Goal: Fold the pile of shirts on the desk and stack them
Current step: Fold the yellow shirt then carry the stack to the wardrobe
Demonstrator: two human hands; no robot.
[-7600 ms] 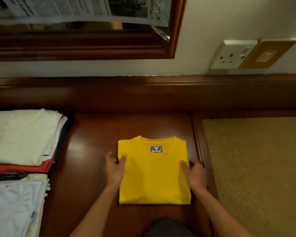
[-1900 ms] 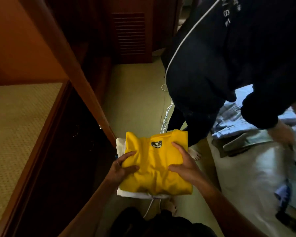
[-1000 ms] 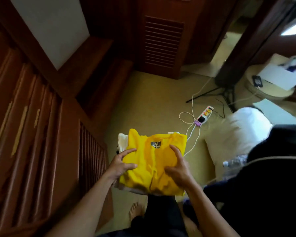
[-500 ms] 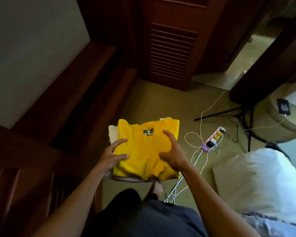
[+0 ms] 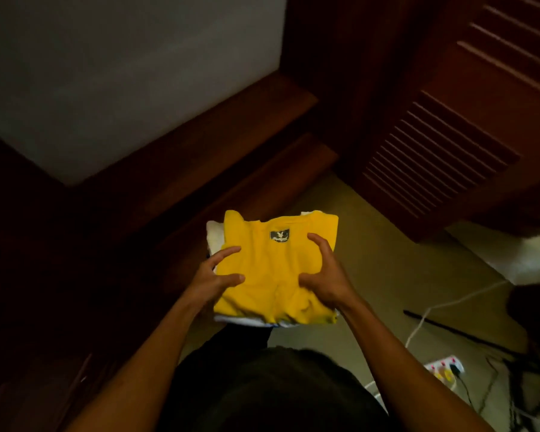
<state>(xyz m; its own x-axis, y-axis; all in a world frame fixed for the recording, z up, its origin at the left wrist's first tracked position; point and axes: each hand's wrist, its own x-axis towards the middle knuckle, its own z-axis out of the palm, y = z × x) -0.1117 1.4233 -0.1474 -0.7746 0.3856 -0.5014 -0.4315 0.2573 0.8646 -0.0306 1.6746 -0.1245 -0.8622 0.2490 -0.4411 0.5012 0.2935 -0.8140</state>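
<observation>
Both the left hand (image 5: 214, 280) and right hand (image 5: 326, 277) clutch the stack of shirts (image 5: 275, 269) in mid-air; a loosened grip could spill it.

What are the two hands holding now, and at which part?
Both grip a small stack of folded shirts, the yellow shirt on top: left hand at its left edge, right hand at the right.

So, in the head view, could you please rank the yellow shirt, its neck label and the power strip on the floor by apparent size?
1. Yellow shirt, largest by far.
2. Power strip, though it lies farther from the camera, so its true size is unsure.
3. Neck label, slightly smaller.
</observation>
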